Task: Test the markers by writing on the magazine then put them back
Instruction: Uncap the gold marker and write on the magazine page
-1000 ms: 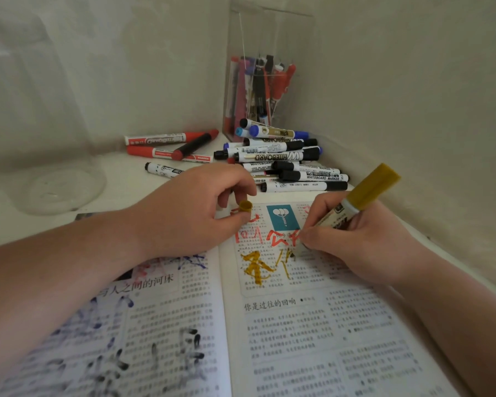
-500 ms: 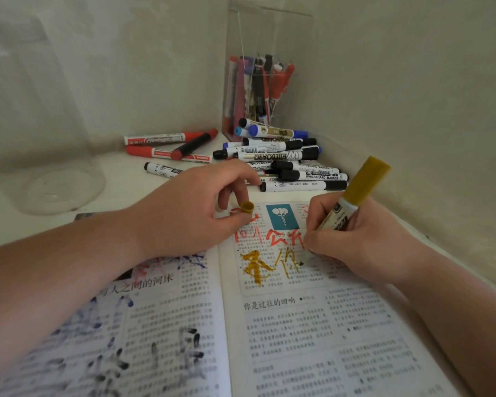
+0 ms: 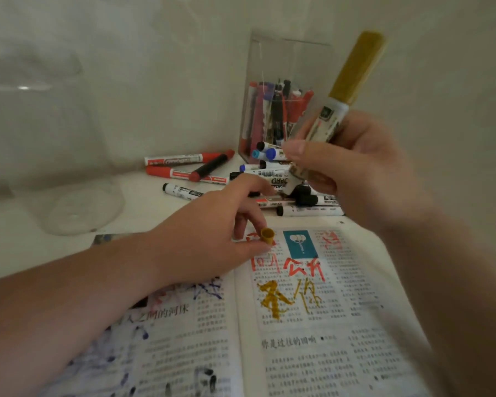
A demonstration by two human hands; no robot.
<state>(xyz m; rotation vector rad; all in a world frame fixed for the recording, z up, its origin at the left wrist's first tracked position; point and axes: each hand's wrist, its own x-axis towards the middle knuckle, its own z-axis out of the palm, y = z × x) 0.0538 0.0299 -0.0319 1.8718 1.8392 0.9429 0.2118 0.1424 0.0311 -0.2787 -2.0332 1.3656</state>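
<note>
An open magazine [image 3: 312, 353] lies flat, its right page scribbled in red and gold. Just beyond its top edge stands a clear box [image 3: 265, 81] holding markers, with a loose pile of markers [image 3: 304, 209] in front of the box. Above the magazine's right page the right hand [image 3: 352, 179] is raised, fingers curled round a gold marker [image 3: 352, 73] that tilts with its gold end up. At the top of the magazine's fold, the left hand [image 3: 212, 242] pinches a small gold cap [image 3: 267, 235].

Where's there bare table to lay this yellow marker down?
Bare table lies between the glass jar and the red markers, behind the magazine. It is crowded at the marker pile before the clear box.
</note>
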